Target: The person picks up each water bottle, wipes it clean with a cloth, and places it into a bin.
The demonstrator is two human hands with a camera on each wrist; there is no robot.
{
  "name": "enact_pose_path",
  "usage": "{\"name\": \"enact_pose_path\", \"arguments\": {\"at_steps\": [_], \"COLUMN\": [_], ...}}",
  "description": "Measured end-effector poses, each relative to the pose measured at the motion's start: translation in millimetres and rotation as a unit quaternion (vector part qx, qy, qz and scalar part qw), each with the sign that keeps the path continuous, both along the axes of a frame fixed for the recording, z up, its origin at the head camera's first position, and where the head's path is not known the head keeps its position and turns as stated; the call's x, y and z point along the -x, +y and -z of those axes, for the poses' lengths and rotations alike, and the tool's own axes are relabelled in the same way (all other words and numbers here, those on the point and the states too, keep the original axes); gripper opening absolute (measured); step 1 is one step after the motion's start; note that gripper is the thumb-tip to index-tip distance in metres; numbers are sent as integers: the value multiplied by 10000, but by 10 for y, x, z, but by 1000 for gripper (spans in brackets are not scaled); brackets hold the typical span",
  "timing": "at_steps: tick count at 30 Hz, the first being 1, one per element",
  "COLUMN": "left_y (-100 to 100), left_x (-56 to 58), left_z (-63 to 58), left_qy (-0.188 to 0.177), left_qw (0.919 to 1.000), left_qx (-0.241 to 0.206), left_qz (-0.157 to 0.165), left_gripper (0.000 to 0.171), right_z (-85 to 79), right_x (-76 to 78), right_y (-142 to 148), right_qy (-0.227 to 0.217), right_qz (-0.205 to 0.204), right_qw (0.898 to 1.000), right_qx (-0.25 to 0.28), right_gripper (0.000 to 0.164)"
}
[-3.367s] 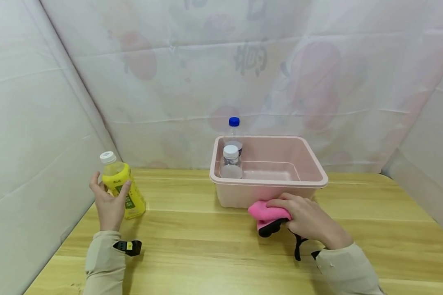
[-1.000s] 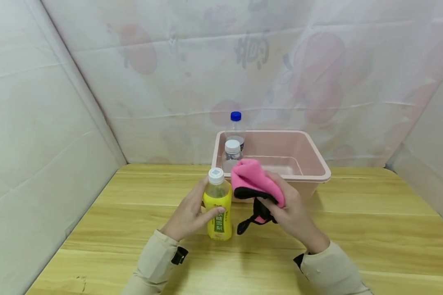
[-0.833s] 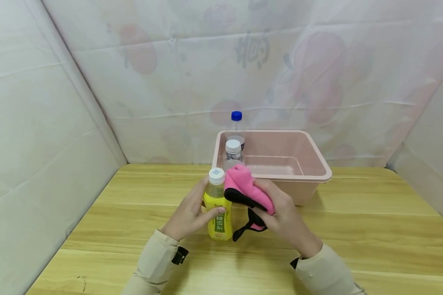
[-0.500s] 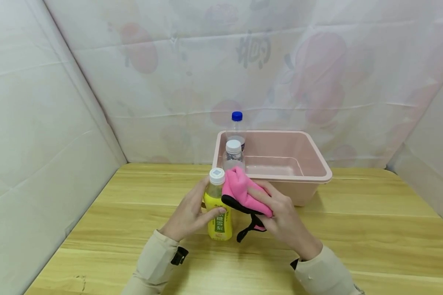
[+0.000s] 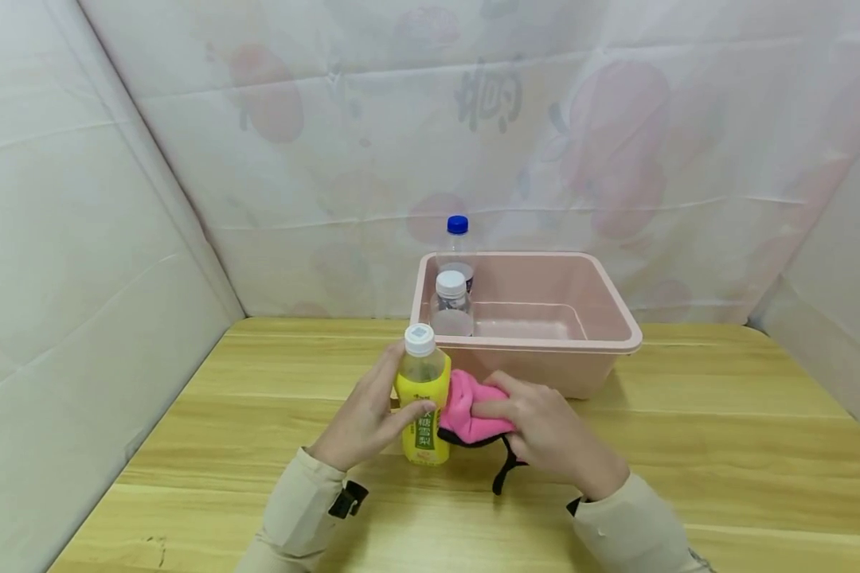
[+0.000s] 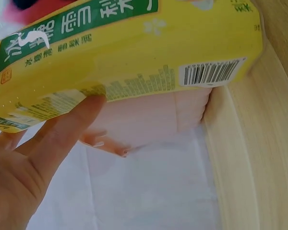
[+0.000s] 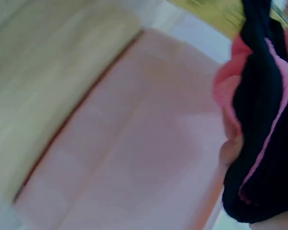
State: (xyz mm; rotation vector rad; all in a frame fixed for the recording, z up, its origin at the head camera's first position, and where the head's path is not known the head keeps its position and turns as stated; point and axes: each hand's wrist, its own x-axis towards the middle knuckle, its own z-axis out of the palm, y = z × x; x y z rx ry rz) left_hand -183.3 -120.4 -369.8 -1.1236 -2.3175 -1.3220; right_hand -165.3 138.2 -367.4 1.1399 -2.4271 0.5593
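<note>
My left hand (image 5: pixel 365 414) grips a yellow-labelled drink bottle (image 5: pixel 423 434) with a white cap, held upright in front of the tub. The left wrist view shows fingers along the label of that bottle (image 6: pixel 134 57), near its barcode. In my right hand (image 5: pixel 555 434) is a bunched pink cloth (image 5: pixel 466 406) with black edging and a black loop hanging down. The cloth presses against the bottle's right side. Seen from the right wrist, the cloth (image 7: pixel 259 124) shows dark folds with pink trim, and a fingertip shows behind it.
A pink plastic tub (image 5: pixel 545 346) stands behind my hands. Inside its left end are a white-capped clear bottle (image 5: pixel 451 318) and a blue-capped one (image 5: pixel 458 247). The wooden table (image 5: pixel 294 358) ends at a printed fabric backdrop (image 5: pixel 373 159).
The left hand has brought the yellow bottle from the far left to the middle. The right hand lifted the cloth, moved left to the bottle, then slid down its side.
</note>
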Motion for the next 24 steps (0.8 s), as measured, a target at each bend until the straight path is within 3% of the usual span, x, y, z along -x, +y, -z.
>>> {"name": "enact_pose_path", "arguments": {"at_steps": [4,9,19,24], "left_y": [7,-6,15,7], "left_x": [-13,-25,-35,-54], "left_z": [6,11,19,5], "left_qy": [-42,-21,224,95], "left_qw": [10000,9998,9980,9973], "left_qx": [53,52,438,569], "left_qz": [-40,-181,-407,-461], "left_gripper": [75,77,78,78], "right_z": [96,224,236,225], "right_x": [-24,-33,-35,-17], "right_y": [-49,-119,-115,-123], "right_qy": [-196,-395,-682,-85], "right_qz": [162,119,197,176], "right_qw": [9941,9842,9839,9906], "right_qx": [-1059,-1723,-1639,-1353], "right_gripper": [53,48,50,50]}}
